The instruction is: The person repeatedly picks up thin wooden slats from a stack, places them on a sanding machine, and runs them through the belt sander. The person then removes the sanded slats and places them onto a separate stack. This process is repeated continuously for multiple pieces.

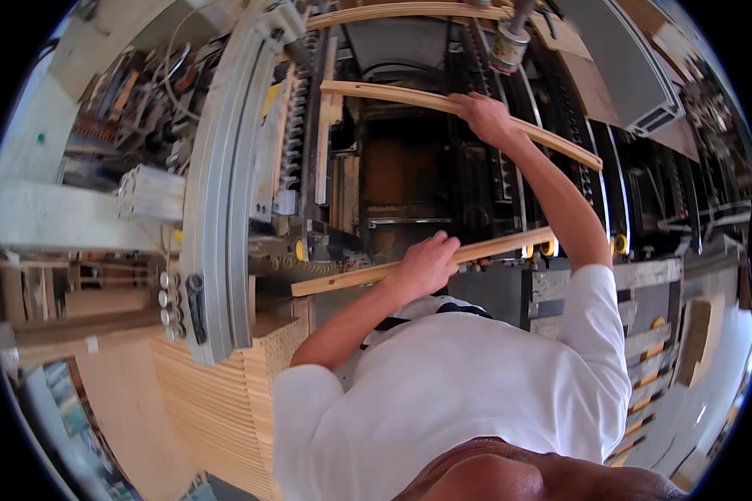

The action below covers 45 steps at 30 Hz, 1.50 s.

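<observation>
My left hand (430,263) is closed round a pale wooden strip (505,245) close to my body, and the strip slants up to the right. Farther out, my right hand (485,118) grips a second wooden strip (560,147), which lies across the rails of a dark machine (401,167) and has small holes along it. The fingertips of both hands are partly hidden. At the far side of the machine another wooden strip (401,11) spans the rails.
A long grey metal beam (226,209) with a black lever (195,307) runs along the left. Below it stands a stack of wooden boards (213,388). A metal cylinder (510,46) hangs over the far right rails. A slatted pallet (643,280) is at the right.
</observation>
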Tool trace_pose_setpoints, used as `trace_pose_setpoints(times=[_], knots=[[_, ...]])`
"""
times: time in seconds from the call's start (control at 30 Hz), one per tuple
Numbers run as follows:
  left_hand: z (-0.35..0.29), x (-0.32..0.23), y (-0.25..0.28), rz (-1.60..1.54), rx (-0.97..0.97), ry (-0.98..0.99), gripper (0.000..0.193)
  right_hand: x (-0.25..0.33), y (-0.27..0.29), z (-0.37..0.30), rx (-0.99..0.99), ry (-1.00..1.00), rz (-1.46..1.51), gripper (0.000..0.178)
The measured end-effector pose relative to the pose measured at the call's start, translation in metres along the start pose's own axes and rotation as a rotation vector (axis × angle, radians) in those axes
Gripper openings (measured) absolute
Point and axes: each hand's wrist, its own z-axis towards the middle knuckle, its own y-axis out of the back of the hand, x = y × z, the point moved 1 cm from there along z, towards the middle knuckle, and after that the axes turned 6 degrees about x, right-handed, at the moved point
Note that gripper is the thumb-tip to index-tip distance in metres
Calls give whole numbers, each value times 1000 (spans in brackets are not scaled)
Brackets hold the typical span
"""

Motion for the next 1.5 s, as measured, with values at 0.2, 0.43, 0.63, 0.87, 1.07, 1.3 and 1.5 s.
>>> trace_pose_setpoints(times=[0.2,0.43,0.63,0.87,1.07,1.3,1.5], knots=[[-107,-7,12,-98,-170,284,40,-18,-73,103,-37,-42,-296,31],[-261,-24,-29,-220,-518,764,37,-31,-79,147,-40,-128,-227,23],[-348,-37,-85,-523,-728,1199,32,-23,-81,151,-75,-73,-233,24],[-424,-66,-123,-778,-880,1338,27,-22,-76,159,17,-134,-302,26],[-500,-91,-170,-968,-1341,1219,27,-24,-77,162,54,-181,-315,28],[-540,-17,-134,-889,-1650,896,12,6,-74,154,-252,-146,-99,47],[-562,141,-58,-597,-1716,1277,30,137,-94,42,-1,95,821,35]])
